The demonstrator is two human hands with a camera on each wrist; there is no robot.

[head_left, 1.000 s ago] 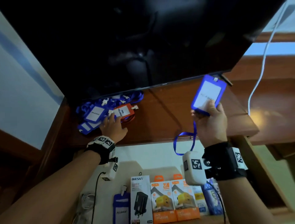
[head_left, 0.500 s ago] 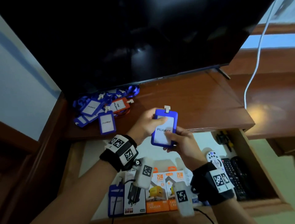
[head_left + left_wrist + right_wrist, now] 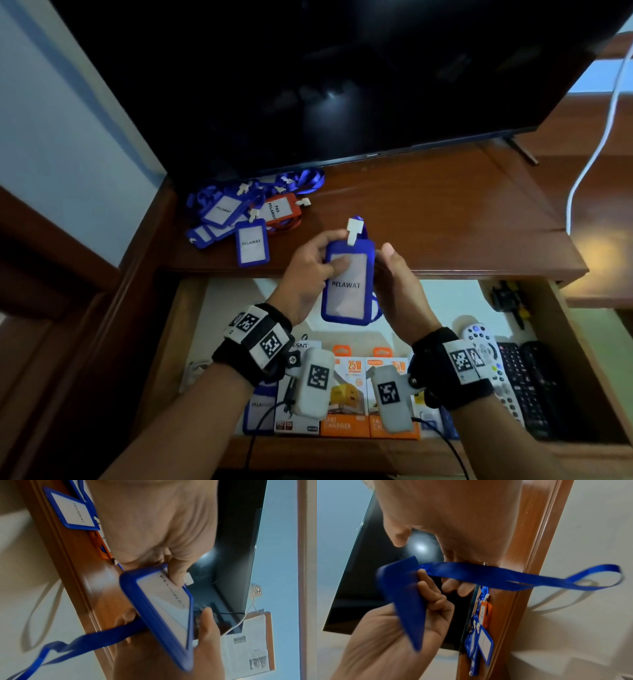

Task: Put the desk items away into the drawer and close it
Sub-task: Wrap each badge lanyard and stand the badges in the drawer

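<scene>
A blue badge holder point(image 3: 346, 291) marked PELAWAT hangs upright over the open drawer point(image 3: 582, 377), just in front of the desk edge. My left hand point(image 3: 308, 270) grips its upper left, thumb on the card face point(image 3: 176, 577). My right hand point(image 3: 394, 291) is at its right side with fingers behind it; in the right wrist view those fingers point(image 3: 458, 586) curl round the blue lanyard point(image 3: 505, 576), which loops away to the right. More badge holders point(image 3: 233, 212) lie heaped on the desk's back left, one orange point(image 3: 277, 209), one blue point(image 3: 251, 243) nearest.
A dark TV point(image 3: 342, 68) overhangs the back of the desk. A white cable point(image 3: 599, 137) hangs at the right. The drawer holds charger boxes point(image 3: 346, 394), a blue badge point(image 3: 257, 411), a white remote point(image 3: 483, 353) and black remotes point(image 3: 524, 383).
My right hand brought the badge down from the upper right to the middle above the drawer. My left hand left the pile and took hold of the badge.
</scene>
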